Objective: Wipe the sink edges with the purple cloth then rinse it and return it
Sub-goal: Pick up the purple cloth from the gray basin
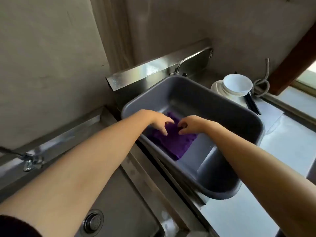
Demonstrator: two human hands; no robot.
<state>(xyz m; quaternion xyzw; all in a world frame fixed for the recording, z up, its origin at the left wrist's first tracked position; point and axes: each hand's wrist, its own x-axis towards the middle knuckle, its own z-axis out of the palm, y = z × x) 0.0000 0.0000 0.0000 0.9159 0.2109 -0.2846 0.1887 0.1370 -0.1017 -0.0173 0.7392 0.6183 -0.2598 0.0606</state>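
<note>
The purple cloth lies folded and mostly flat inside a grey plastic basin, against its near-left wall. Both my hands reach into the basin and meet over the cloth's far half. My left hand has its fingers spread, with thumb and fingertips touching the cloth. My right hand is curled, its fingertips pinched down on the fabric. The steel sink with its round drain lies below my left forearm.
A tap sticks out at the left over the sink, and another tap stands behind the basin. Stacked white bowls, black chopsticks and a coiled hose sit at the back right. The steel counter runs along the right.
</note>
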